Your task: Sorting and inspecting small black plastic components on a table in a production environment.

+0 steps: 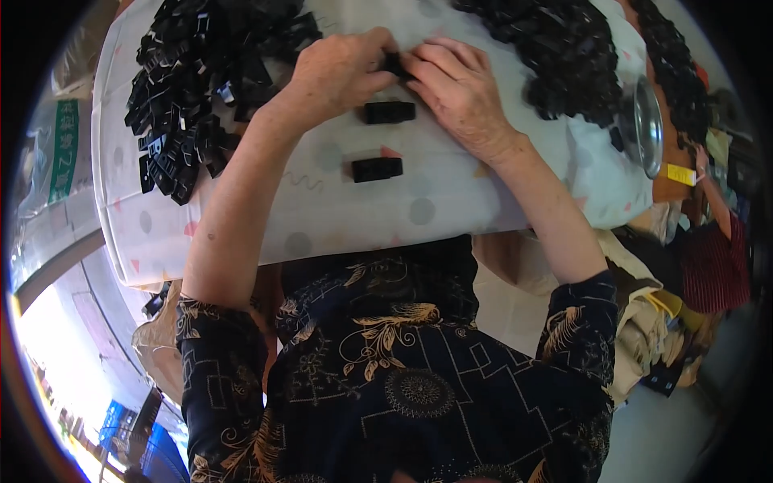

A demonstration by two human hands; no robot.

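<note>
Between my two hands, over the far middle of the table, is a small black plastic part [394, 64], mostly covered by fingers. My left hand [342, 68] pinches it from the left with thumb and forefinger. From the other side the fingers of my right hand [459, 92] are closed on it. Just below my hands lies a black rectangular plastic piece [390, 113] on the tablecloth. A second black piece [377, 169] of similar shape rests nearer to me.
A heap of black plastic parts [193, 80] covers the table's left side. Another dark pile [555, 56] lies at far right, beside a round metal dish [644, 127]. The patterned tablecloth [322, 213] drapes over the near edge. Another person's arm [713, 193] shows at the right.
</note>
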